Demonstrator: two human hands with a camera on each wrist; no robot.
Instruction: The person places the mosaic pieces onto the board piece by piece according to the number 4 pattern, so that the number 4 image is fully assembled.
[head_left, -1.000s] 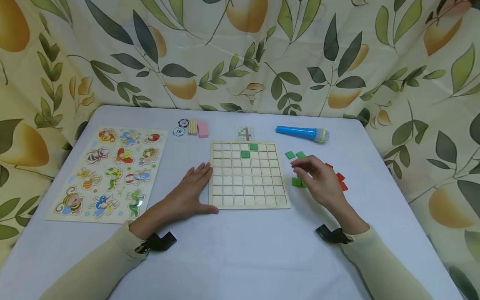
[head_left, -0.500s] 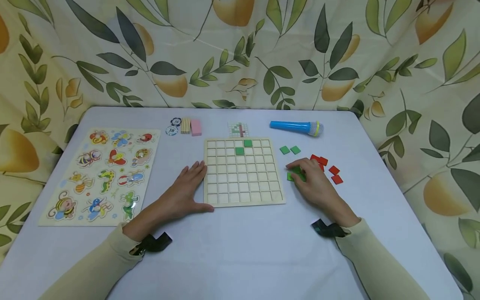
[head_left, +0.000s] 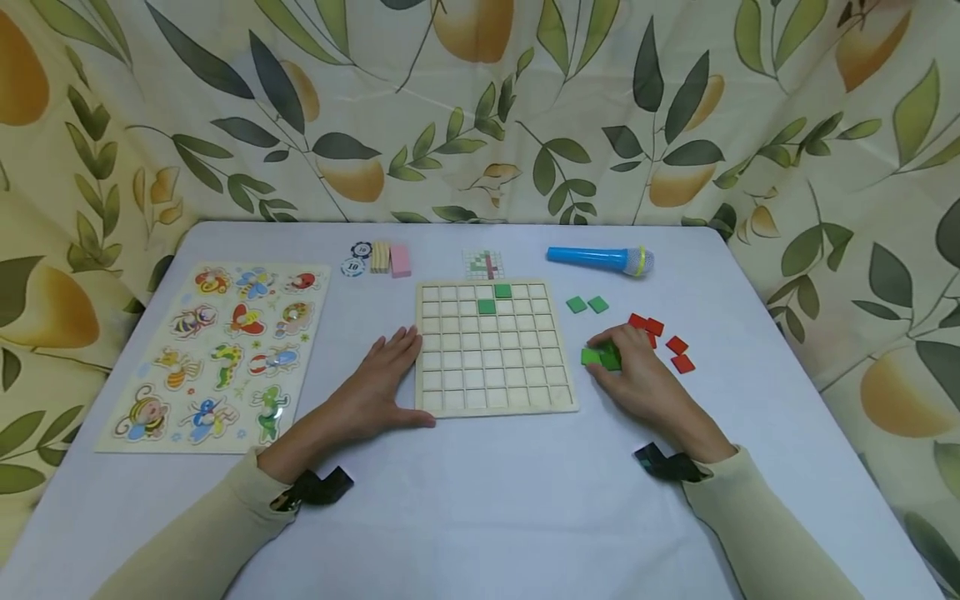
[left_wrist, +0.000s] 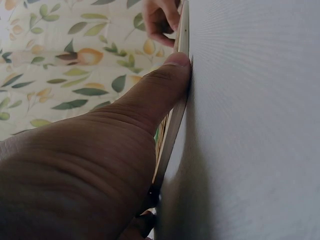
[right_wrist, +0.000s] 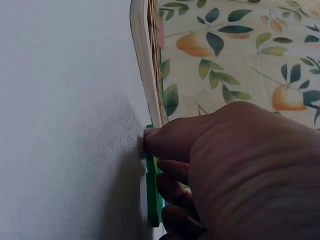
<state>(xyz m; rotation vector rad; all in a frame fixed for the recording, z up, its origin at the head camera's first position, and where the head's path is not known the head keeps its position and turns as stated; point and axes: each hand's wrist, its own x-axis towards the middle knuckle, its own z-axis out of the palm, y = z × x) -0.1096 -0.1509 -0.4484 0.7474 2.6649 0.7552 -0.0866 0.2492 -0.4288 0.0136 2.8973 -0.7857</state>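
Note:
A wooden grid board (head_left: 491,367) lies on the table, two green tiles sitting in cells of its upper rows. My left hand (head_left: 375,379) rests at the board's left edge, fingers spread along the side and the thumb (left_wrist: 165,82) at its near edge. To the right of the board, my right hand (head_left: 637,375) pinches a green tile (head_left: 591,357) among a small cluster of green tiles. In the right wrist view the thumb touches one green tile (right_wrist: 152,162), and another lies beside it. The curled fingers partly hide the cluster.
Two loose green tiles (head_left: 587,305) and several red tiles (head_left: 678,353) lie near the right hand. Behind the board are a small grid pattern card (head_left: 484,265), a blue toy microphone (head_left: 596,259), a pink block (head_left: 401,260) and round chips (head_left: 355,266). An insect picture board (head_left: 217,358) lies left.
My right hand has come down from above the green tiles, and its fingers have closed in on the cluster. My left hand stays at the board's edge. The head view shifts slightly.

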